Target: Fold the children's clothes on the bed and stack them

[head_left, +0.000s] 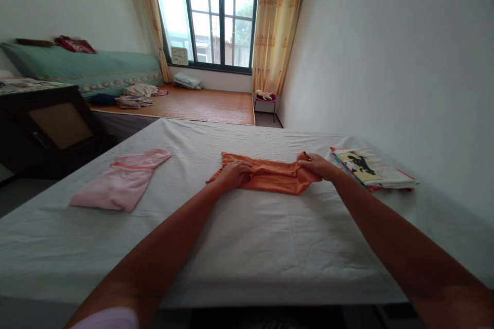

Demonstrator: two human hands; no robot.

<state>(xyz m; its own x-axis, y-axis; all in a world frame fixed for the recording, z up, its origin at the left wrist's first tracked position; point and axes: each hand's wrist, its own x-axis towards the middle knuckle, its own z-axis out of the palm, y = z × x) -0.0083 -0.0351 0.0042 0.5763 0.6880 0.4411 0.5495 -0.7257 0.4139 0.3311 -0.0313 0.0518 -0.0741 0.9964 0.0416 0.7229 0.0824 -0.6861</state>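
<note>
An orange garment (272, 181), partly folded into a long strip, lies on the white sheet in front of me. My left hand (236, 174) rests flat on its left part, fingers stretched over the cloth. At the other end, my right hand (317, 165) pinches the right edge, which is lifted a little and bunched. To the left lies a folded pink garment (119, 182) with a brighter pink band. A folded white garment (374, 167) with a black figure on a yellow print lies to the right, close to the wall.
The white sheet (239, 247) covers the surface before me. Beyond it is a low bed with a brown mat (208, 105), holding several folded cloths (135, 97). A dark cabinet (57, 123) stands left, a white wall (386, 51) right. A small stool (266, 100) stands near the curtain.
</note>
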